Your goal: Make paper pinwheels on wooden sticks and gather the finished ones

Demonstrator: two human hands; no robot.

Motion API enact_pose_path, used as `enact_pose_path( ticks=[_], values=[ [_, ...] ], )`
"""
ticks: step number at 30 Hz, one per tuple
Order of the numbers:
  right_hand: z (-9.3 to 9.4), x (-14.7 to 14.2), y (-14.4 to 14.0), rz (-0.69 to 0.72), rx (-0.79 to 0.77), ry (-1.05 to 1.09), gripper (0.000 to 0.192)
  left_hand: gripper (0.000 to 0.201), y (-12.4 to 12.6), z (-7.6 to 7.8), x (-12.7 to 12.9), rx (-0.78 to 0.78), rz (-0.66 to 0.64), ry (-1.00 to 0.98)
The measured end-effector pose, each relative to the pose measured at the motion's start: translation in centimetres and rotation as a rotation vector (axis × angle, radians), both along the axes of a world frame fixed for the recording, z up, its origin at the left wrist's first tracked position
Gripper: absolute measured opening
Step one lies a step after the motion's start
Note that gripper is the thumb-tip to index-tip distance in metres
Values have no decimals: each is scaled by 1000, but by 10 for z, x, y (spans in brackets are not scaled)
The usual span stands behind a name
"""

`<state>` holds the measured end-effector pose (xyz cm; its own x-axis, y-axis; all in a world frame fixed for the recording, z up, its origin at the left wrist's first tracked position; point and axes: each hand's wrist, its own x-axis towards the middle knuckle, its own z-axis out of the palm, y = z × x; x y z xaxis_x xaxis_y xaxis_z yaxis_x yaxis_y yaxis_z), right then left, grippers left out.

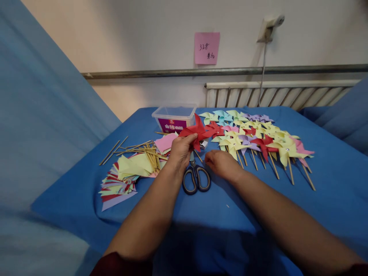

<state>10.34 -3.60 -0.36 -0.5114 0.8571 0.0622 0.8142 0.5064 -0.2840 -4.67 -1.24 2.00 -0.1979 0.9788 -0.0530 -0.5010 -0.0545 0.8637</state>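
Note:
My left hand (pixel 181 150) pinches a red paper pinwheel (pixel 197 131) above the middle of the table. My right hand (pixel 220 161) is low over the cloth to its right, fingers curled together; whatever they may hold is hidden. Between the hands, a short stretch of thin stick (pixel 198 156) shows. Just below my left hand lie dark-handled scissors (pixel 196 179), blades partly covered by that hand. A small white box (pixel 203 145) sits behind, partly hidden by the pinwheel.
Rows of finished pinwheels (pixel 287 150) on sticks cover the right side. Wooden sticks (pixel 140 148) and fanned coloured paper (pixel 120 182) lie at left. A clear plastic tub (pixel 174 115) stands at the back. Blue cloth (pixel 71 191) covers the table; a radiator (pixel 276 94) is behind.

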Motion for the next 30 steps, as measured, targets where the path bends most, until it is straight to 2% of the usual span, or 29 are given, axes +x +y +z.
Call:
enact_pose_path(
  ticks=[6,16,22,26,30],
  values=[
    [-5,-4,-2,31,127,-96,27,27,-2,2,1,-1,6,1],
    [-14,-10,-6,3,236,-91,23,29,-5,6,-1,-15,8,-13],
    [-26,-9,-1,-49,211,59,18,29,-6,6,-1,-24,18,3],
    [-22,-5,4,-51,145,136,15,31,-5,4,-3,-16,49,85],
    [-7,0,5,12,152,542,11,32,-4,1,-3,6,113,207]
  ],
)
